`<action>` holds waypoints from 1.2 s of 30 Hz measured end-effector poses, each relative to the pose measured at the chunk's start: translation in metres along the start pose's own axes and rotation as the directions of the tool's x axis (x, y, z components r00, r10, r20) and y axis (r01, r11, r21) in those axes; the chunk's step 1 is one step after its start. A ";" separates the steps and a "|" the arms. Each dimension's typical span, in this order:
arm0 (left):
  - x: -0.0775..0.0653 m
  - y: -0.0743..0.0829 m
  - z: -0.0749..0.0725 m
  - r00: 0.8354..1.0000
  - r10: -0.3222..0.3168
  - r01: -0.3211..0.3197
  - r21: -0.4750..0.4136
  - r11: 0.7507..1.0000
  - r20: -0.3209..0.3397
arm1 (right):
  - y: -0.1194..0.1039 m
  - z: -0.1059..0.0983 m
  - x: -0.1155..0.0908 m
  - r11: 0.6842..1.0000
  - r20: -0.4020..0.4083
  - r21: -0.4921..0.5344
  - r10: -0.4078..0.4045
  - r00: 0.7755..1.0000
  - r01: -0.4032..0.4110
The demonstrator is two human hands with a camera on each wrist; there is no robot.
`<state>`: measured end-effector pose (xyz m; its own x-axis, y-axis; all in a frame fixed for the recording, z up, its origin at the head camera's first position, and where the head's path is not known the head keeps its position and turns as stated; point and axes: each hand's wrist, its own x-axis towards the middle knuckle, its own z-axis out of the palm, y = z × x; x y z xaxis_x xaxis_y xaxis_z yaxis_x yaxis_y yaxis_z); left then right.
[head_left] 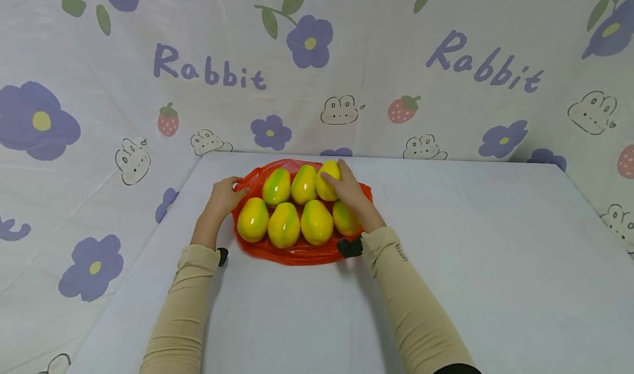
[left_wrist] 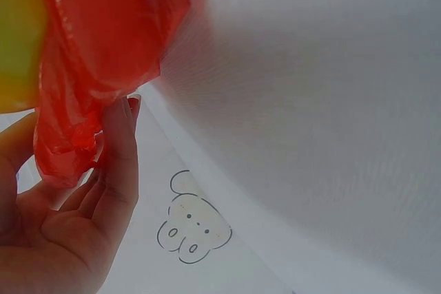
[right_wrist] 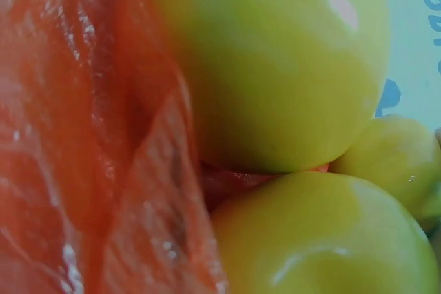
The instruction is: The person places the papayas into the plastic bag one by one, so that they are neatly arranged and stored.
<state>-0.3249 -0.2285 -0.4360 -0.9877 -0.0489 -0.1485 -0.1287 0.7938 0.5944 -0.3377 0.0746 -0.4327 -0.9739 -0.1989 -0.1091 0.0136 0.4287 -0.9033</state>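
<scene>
Several glossy yellow-green papayas (head_left: 284,225) lie in two rows on a spread red plastic bag (head_left: 292,257) in the head view. My left hand (head_left: 225,196) is at the bag's left edge. In the left wrist view, the bag's crumpled edge (left_wrist: 65,153) sits between the thumb and curled fingers of that hand (left_wrist: 83,228). My right hand (head_left: 354,192) holds the papaya at the back right (head_left: 325,191), thumb in front and fingers behind. The right wrist view shows papayas (right_wrist: 282,67) close up beside the bag (right_wrist: 89,135); the right hand's grip is hardly visible there.
A white table (head_left: 475,253) carries the bag near its far side. Behind it hangs a white cloth (head_left: 366,44) printed with flowers, rabbits and strawberries. A black strap end (head_left: 349,247) at the right wrist hangs over the bag's front right edge.
</scene>
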 end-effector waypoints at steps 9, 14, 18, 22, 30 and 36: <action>0.002 -0.001 0.001 1.000 0.009 -0.009 -0.001 1.000 -0.005 | 0.000 -0.003 0.001 1.000 0.002 -0.016 -0.009 1.000 0.009; 0.003 0.001 0.002 1.000 0.019 -0.019 0.004 1.000 -0.009 | 0.002 -0.005 0.002 0.999 -0.012 -0.053 -0.006 1.000 0.005; 0.002 0.004 0.002 1.000 0.008 -0.008 -0.002 1.000 -0.003 | 0.002 -0.005 0.000 0.998 -0.022 -0.057 0.011 1.000 -0.013; 0.001 0.005 0.002 1.000 -0.003 0.003 -0.005 1.000 0.001 | 0.002 -0.005 -0.003 0.998 -0.029 -0.049 0.024 0.999 -0.026; -0.001 0.009 -0.002 1.000 -0.008 0.008 0.019 1.000 -0.010 | -0.003 -0.009 -0.008 0.999 -0.034 -0.048 -0.019 0.999 0.017; -0.003 0.013 -0.004 0.999 -0.008 0.010 0.049 0.999 -0.034 | -0.008 -0.018 -0.014 0.996 -0.059 -0.065 -0.058 0.997 0.054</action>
<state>-0.3235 -0.2206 -0.4247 -0.9890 -0.0762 -0.1266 -0.1342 0.8221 0.5533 -0.3285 0.0899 -0.4170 -0.9847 -0.1711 -0.0320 -0.0537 0.4736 -0.8791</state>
